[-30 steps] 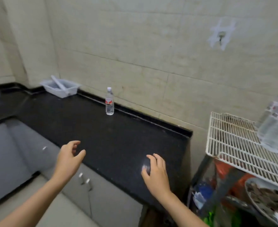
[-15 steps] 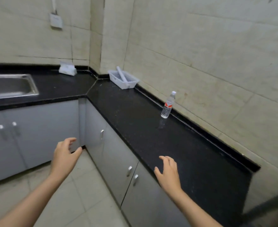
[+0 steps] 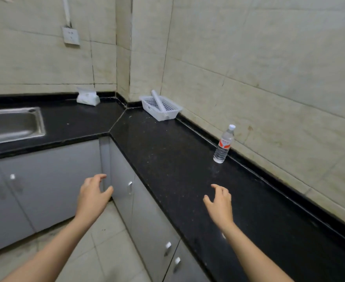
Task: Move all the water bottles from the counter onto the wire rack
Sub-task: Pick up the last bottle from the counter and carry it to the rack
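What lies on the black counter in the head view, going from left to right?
Sink → tissue pack → white basket → water bottle.

**Nothing legible on the counter**

Eyes on the water bottle (image 3: 223,143) standing by the wall on the black counter (image 3: 167,159): it wears a red and white label (image 3: 224,143), and there's white marking across the red band, but it's far too small and soft to read, no brand, no numbers. Over to the white packet (image 3: 87,98) in the back corner: faint print on its face, unreadable too. The wall socket (image 3: 71,36) shows only its holes, no lettering to make out. The white basket (image 3: 161,107) and the sink (image 3: 13,124) carry no readable marks either
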A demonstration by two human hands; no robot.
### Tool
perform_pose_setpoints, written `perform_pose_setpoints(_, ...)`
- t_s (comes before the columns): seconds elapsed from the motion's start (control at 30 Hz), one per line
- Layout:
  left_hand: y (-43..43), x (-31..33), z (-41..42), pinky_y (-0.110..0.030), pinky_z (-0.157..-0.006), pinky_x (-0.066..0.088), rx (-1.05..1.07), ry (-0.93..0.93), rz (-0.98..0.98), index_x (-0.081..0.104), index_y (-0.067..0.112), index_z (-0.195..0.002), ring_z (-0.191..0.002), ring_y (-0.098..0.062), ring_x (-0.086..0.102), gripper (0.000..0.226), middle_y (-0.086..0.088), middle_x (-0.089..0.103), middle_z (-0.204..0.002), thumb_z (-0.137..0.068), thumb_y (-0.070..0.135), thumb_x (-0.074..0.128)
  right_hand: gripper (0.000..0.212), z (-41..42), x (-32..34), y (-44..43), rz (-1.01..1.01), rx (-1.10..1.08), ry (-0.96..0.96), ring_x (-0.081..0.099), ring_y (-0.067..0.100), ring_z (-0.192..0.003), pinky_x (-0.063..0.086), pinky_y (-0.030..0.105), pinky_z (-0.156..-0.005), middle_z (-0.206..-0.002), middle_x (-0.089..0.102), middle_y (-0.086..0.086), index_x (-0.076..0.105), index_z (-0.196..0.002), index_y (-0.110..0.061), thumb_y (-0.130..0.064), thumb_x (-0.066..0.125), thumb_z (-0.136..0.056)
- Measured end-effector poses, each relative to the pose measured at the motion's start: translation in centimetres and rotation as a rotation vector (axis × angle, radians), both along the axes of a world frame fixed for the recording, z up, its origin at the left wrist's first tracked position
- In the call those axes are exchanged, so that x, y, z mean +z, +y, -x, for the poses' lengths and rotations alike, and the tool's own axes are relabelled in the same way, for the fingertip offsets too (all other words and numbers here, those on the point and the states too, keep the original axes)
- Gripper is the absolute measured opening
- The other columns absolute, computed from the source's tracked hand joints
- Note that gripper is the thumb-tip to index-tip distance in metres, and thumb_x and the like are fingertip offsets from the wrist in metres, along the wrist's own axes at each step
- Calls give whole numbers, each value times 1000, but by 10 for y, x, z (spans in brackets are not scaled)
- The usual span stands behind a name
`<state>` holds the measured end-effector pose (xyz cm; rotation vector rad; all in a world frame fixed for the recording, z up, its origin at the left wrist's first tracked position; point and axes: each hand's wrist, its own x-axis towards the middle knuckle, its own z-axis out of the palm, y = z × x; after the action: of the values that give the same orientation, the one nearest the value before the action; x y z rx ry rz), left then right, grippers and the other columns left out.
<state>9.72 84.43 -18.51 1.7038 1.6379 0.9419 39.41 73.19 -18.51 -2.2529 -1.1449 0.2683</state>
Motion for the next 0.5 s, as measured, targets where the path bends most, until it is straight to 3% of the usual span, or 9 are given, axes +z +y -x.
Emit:
perform_pose_setpoints(0.23, 78, -6, -107, -43, -97, 40, -147, 138, 21, 52, 9, -120, -115, -35, 49, 40, -20, 50, -122, -81, 16, 60, 49, -87, -10, 70, 11, -129, 84, 32, 31, -129, 31, 36, -102, -138, 38, 16, 40, -132, -8, -22, 55, -88)
perform_pose_setpoints(0.37, 105, -13, -154, -38, -92, 39, -202, 182, 0, 51, 11, -122, -106, -28, 50, 40, -15, 50, -122, -83, 18, 58, 51, -127, -11, 103, 31, -179, 103, 32, 32, -130, 31, 37, -104, -138, 39, 17, 39, -133, -8, -25, 55, -88)
perform_pose_setpoints(0.5, 131, -27, -183, -38, -97, 37, -243, 209, 29, 51, 13, -124, -118, -28, 44, 41, -12, 49, -126, -84, 19, 57, 53, -156, -12, 138, 14, -216, 139, 31, 33, -131, 32, 39, -103, -139, 37, 18, 37, -134, -8, -26, 56, -87)
